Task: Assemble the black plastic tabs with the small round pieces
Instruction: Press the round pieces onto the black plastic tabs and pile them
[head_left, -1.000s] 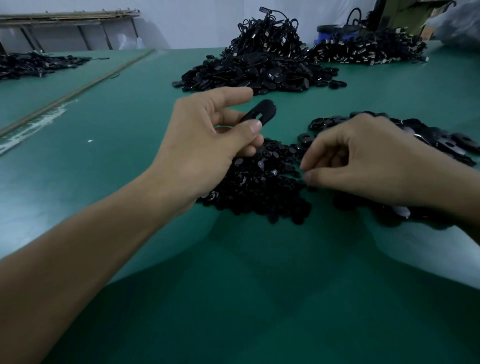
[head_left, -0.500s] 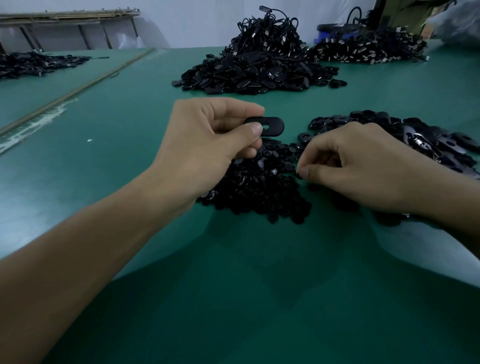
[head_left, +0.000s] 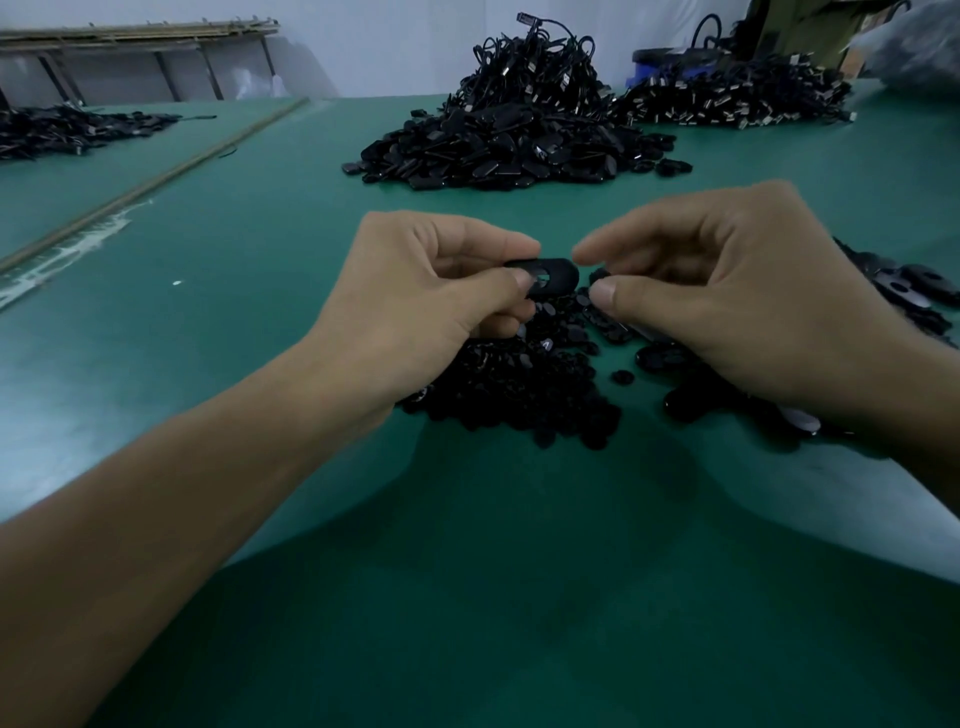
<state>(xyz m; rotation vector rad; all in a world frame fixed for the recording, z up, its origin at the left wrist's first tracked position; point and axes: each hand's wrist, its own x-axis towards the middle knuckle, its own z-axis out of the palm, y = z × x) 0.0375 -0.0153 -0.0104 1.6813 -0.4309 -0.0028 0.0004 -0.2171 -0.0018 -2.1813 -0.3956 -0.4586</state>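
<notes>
Centre of frame: L hand (head_left: 415, 291) pinches black tab (head_left: 557, 274) betw. thumb & forefinger, tab level, above pile of small round pieces (head_left: 519, 384). R hand (head_left: 727, 312): thumb & forefinger tips curled close, just beside tab's right end; whether they hold a piece, cannot tell. Loose tabs (head_left: 914, 291) at right edge, on green table (head_left: 467, 571).

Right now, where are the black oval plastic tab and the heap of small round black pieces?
Black oval plastic tab (head_left: 566, 274): head view, its free right end.
Heap of small round black pieces (head_left: 519, 395): head view, the heap's middle.
</notes>
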